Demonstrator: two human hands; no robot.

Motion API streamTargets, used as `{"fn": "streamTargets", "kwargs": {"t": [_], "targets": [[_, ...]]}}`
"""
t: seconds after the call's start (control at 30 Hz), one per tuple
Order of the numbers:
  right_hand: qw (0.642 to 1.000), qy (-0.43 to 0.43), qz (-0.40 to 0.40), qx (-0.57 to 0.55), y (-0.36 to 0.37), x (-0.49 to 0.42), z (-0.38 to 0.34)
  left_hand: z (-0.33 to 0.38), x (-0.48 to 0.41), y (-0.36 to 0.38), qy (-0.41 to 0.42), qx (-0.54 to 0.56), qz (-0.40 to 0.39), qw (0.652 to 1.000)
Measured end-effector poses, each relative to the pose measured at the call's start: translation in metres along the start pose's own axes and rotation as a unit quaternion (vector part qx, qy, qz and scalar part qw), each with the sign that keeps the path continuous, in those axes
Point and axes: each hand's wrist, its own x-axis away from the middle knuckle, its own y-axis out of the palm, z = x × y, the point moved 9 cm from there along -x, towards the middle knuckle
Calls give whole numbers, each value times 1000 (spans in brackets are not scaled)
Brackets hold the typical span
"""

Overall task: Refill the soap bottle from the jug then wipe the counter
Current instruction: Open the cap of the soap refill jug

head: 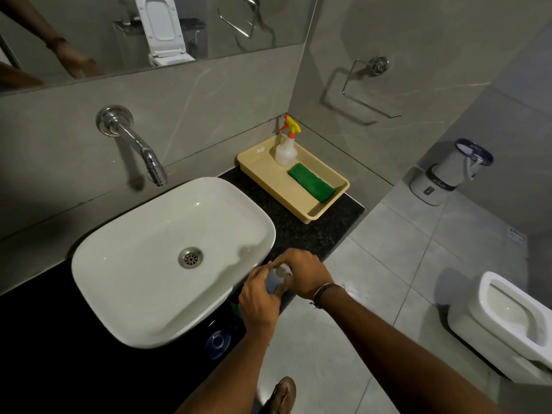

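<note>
The soap bottle [273, 282], blue-bodied with a pale top, stands at the front edge of the black granite counter [313, 231], just beside the near right corner of the white basin [167, 258]. My left hand [259, 303] is wrapped around its body. My right hand [301, 274] sits over its top, fingers closed on the cap (most of the bottle is hidden beneath both hands). The two hands are together, touching at the bottle.

On the counter nearer to me, a blue round item [218, 343] lies beside the basin; I cannot identify it in the shadow.

At the far right corner of the counter a beige tray [301, 204] holds a white spray bottle [286, 150] with a yellow and red trigger head, upright, and a folded green cloth [311, 182] lying flat beside it.

A chrome spout [140, 147] projects from the wall over the basin.
</note>
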Motion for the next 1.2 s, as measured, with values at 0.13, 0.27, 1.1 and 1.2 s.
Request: {"fn": "streamTargets", "kwargs": {"t": [0.13,0.27,1.1,1.2], "targets": [[999,30,17,-21,-2,1,10,1,0,-3,5,9,17,1000],[994,85,47,56,-1,-3,17,3,1,-2,10,3,5,1000],[990,124,-62,-29,46,-83,113,-10,-4,19,-29,-2,-21,999],[989,124,-80,-16,53,-91,116,-9,-3,20,-37,3,-22,999]]}}
